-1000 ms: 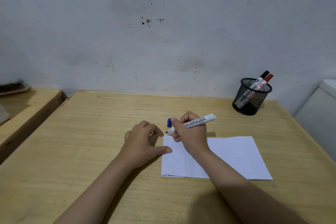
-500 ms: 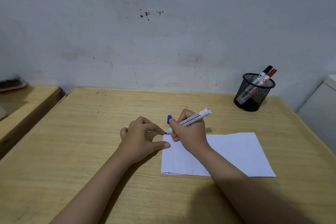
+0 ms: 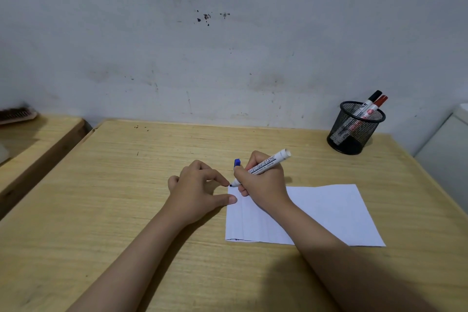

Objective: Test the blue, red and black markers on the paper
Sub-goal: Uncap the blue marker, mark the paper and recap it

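Blue marker (image 3: 263, 166) – uncapped, gripped in the right hand (image 3: 262, 182) like a pen, barrel slanting up and to the right, tip down at the far left corner of the paper (image 3: 329, 213). Whether the tip is touching the sheet or just above it can't be told; no ink line shows yet. Blue cap (image 3: 237, 162) pokes up just behind the right hand's fingers, apparently tucked in the same hand so it stays off the desk (image 3: 126, 185).

Left hand (image 3: 200, 189) rests loosely curled on the desk beside the sheet, holding nothing – thumb tip on the paper's left edge, index finger close to the marker tip. Likely pinning the sheet so it won't slide under the stroke.

Paper lies flat on the desk in front of the person, with fold creases near its left side. Starting at a corner probably leaves room for the other two colours.

Red marker (image 3: 377, 104) and black marker (image 3: 371, 99) stand capped and leaning in the black mesh cup (image 3: 354, 132) at the far right of the desk, well apart from the paper. Judged stage: first of three tests, stroke about to begin.
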Demonstrator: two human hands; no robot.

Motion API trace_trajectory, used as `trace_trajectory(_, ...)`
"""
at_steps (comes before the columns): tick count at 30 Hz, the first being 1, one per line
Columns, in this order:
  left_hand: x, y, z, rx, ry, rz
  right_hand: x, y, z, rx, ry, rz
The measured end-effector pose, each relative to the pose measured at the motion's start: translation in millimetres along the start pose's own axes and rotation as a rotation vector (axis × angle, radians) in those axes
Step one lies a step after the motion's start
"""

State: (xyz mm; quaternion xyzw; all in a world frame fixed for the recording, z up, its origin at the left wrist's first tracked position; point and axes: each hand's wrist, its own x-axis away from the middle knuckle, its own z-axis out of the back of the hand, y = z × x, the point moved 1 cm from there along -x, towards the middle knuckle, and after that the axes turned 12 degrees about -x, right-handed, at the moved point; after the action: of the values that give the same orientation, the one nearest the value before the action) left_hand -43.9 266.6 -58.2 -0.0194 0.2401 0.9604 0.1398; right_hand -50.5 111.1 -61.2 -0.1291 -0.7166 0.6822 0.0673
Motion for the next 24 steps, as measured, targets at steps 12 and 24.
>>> trace_trajectory(12,-1,-1,-1,-0.013,0.005,-0.007,-3,2,0,-0.028,-0.033,-0.024)
trace_trajectory(24,-4,6,3,0.046,-0.112,-0.082,-4,-25,20,-0.448,0.428,0.098)
